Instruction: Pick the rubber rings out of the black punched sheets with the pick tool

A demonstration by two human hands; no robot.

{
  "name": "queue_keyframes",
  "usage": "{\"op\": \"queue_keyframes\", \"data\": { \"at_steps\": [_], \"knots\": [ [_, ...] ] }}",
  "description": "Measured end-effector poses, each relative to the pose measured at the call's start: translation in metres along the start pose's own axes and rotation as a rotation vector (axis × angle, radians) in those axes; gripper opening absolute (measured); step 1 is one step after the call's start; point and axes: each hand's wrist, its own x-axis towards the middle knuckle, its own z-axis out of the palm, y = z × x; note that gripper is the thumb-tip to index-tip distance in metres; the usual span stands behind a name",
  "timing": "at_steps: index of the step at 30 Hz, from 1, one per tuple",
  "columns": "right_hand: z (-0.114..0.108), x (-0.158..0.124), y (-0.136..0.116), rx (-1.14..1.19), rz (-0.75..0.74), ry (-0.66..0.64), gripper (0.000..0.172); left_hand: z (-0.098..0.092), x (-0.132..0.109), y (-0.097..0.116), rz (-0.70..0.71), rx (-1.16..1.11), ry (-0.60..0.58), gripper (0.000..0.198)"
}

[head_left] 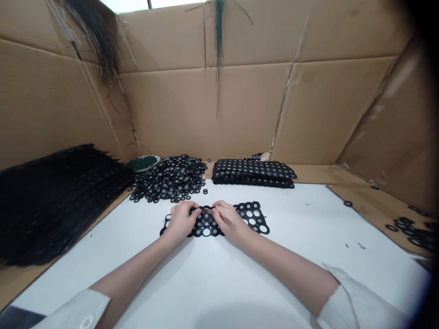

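Cardboard walls (247, 105) enclose the work area at the back and on both sides; a white desk surface (308, 219) lies within them. At the middle of the desk is a ring panel (206, 223), a flat black openwork piece of joined rings, set lengthwise from left to right. Some of its openings show white.

Left hand (183, 219): over the left part of the panel, thumb and forefinger brought close together, gripping its far edge. Right hand (231, 221): over the panel right of centre, fingers likewise drawn to a narrow pinch at the far edge. A small brownish piece (208, 210) shows between the two sets of fingertips; it is too small to identify, and which fingers hold it cannot be told. The panel's right end extends uncovered beyond the right hand.

Behind the left hand: a heap of loose rings (174, 180), with a dish (158, 159) of dark green material just beside it. Behind the right hand: stacked panels (254, 171) of similar pattern. Far left: a broad mass of black strands (61, 201). Right side: scattered rings (408, 230) on cardboard. Green strands (218, 32) hang against the back wall.
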Motion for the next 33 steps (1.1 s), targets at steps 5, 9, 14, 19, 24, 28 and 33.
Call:
{"op": "queue_keyframes", "data": {
  "at_steps": [5, 9, 14, 19, 24, 28, 33],
  "knots": [
    [-0.014, 0.005, 0.005, 0.181, 0.196, -0.104, 0.036, -0.001, 0.007, -0.009, 0.040, 0.003, -0.045, 0.018],
    [-0.027, 0.009, 0.007, 0.292, 0.308, -0.199, 0.037, 0.001, 0.011, -0.016, 0.050, -0.035, -0.070, 0.019],
    [-0.027, 0.007, 0.002, 0.323, 0.309, -0.194, 0.035, -0.007, 0.012, -0.020, 0.114, -0.022, -0.154, 0.024],
    [-0.021, 0.002, 0.000, 0.216, 0.237, -0.196, 0.034, -0.012, 0.011, -0.018, 0.092, 0.092, -0.176, 0.021],
    [-0.006, -0.004, 0.004, -0.012, 0.091, -0.151, 0.035, -0.004, 0.003, -0.010, -0.036, 0.084, -0.178, 0.016],
    [0.000, -0.003, 0.004, -0.072, 0.074, -0.154, 0.033, -0.002, -0.001, -0.010, 0.007, 0.127, -0.134, 0.011],
    [-0.013, 0.009, -0.002, -0.075, 0.153, -0.233, 0.038, -0.004, 0.004, -0.014, 0.119, 0.095, -0.141, 0.009]
  ]
}}
